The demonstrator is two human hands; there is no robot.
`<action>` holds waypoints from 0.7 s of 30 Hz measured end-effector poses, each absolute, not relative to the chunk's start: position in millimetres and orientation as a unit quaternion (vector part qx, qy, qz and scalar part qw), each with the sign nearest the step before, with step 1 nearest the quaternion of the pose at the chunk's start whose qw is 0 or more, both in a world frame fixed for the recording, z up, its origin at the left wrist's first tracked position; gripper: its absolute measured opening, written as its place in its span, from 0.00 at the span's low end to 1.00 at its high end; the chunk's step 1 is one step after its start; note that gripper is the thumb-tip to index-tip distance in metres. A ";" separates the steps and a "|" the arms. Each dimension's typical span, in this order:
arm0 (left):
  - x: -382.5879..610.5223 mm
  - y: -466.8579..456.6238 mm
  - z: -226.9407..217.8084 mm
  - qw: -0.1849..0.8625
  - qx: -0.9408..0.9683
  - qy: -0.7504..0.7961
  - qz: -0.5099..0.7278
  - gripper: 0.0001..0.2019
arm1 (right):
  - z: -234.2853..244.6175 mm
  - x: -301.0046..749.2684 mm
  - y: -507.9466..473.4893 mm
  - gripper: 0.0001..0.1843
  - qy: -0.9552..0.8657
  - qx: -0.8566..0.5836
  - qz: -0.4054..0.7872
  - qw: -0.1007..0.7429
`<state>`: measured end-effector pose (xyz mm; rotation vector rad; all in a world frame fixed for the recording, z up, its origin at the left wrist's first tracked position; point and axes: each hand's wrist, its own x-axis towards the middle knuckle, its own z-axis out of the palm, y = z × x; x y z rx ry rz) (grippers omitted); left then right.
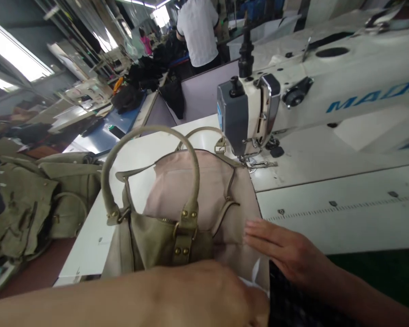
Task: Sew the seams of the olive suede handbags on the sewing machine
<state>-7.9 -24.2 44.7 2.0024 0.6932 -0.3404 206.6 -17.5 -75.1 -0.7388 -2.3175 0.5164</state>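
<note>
An olive-green handbag (157, 238) with two rolled handles and brass-coloured rivets lies on the white sewing table. Its pale pink lining (201, 186) is spread out, and its far right edge reaches the needle area of the sewing machine (255, 113). My left hand (228, 293) comes across from the left over the near part of the bag, curled closed on the lining; its fingertips are hidden. Close by is a small white piece (255, 272). Stretched fingers of my right hand (286, 247) rest flat on the lining's right edge; the thumb cannot be made out.
More olive-green bags (30, 200) are heaped at the left. A printed ruler scale (330, 209) runs along the table's front. Further back, a person in a white shirt (199, 34) stands beyond a partition, near other work tables and dark material (129, 93).
</note>
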 end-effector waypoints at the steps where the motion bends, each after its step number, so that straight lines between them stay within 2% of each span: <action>1: -4.1 -16.2 44.0 0.517 0.800 0.261 -0.157 0.09 | -79.2 206.7 -22.6 0.28 -0.884 -0.280 0.196 0.319; 3: 2.3 -1.1 48.1 0.569 0.766 0.240 -0.177 0.13 | -85.3 207.3 -29.1 0.26 -0.888 -0.272 0.197 0.314; 4: 4.4 3.5 51.6 0.559 0.769 0.254 -0.175 0.12 | -86.8 207.7 -30.4 0.25 -0.888 -0.271 0.194 0.318; 7: 4.2 6.7 60.4 0.377 0.846 0.342 -0.161 0.13 | -84.4 208.5 -28.1 0.20 -0.891 -0.262 0.171 0.328; 9: -0.8 6.6 60.5 0.223 0.873 0.383 -0.203 0.14 | -79.8 208.2 -24.8 0.18 -0.902 -0.245 0.156 0.320; 11: -6.2 9.0 54.8 0.131 0.872 0.394 -0.261 0.18 | -76.3 207.2 -23.0 0.18 -0.910 -0.234 0.148 0.308; 13: -8.9 13.0 43.4 0.116 0.872 0.396 -0.262 0.28 | -75.6 205.7 -23.6 0.18 -0.913 -0.232 0.141 0.303; 16: -5.8 16.7 16.5 0.121 0.902 0.386 -0.152 0.39 | -77.8 203.6 -26.7 0.20 -0.905 -0.248 0.129 0.320; 21: 1.9 17.9 -23.5 0.070 0.932 0.354 -0.039 0.33 | -74.4 204.2 -28.8 0.21 -0.914 -0.241 0.125 0.302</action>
